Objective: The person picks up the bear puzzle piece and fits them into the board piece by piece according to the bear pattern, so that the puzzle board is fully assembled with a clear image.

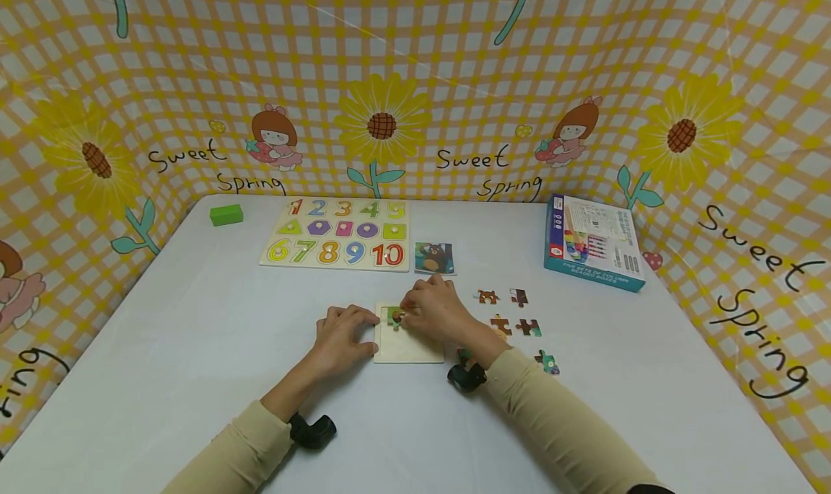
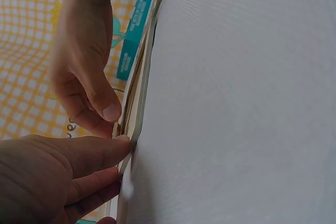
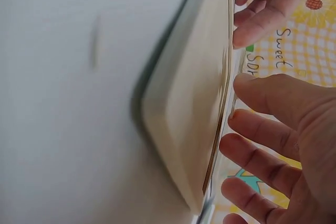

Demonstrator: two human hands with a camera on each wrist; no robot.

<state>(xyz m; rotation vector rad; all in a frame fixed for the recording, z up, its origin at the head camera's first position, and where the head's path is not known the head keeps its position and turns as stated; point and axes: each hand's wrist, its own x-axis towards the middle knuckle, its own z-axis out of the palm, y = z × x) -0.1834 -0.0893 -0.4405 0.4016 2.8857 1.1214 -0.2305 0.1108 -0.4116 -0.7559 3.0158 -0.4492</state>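
Observation:
A small square wooden puzzle tray (image 1: 410, 346) lies flat on the white table before me. In its upper left corner sits a green and brown jigsaw piece (image 1: 393, 318). The thumb and fingertips of my left hand (image 1: 342, 339) press against the tray's left edge. From above, my right hand (image 1: 438, 310) pinches at the jigsaw piece, its fingers covering part of it and the tray's upper right. In the right wrist view, the fingertips (image 3: 242, 83) of that hand meet the tray's top face. Several loose jigsaw pieces (image 1: 529, 327) lie right of the tray, one partly behind my right wrist.
Behind the tray lies a bear picture card (image 1: 435, 257), with a number and shape board (image 1: 334, 233) to its left. A green block (image 1: 226, 215) stands at the back left. On the back right rests a teal-sided box (image 1: 594, 241). Patterned cloth (image 1: 415, 61) surrounds the table.

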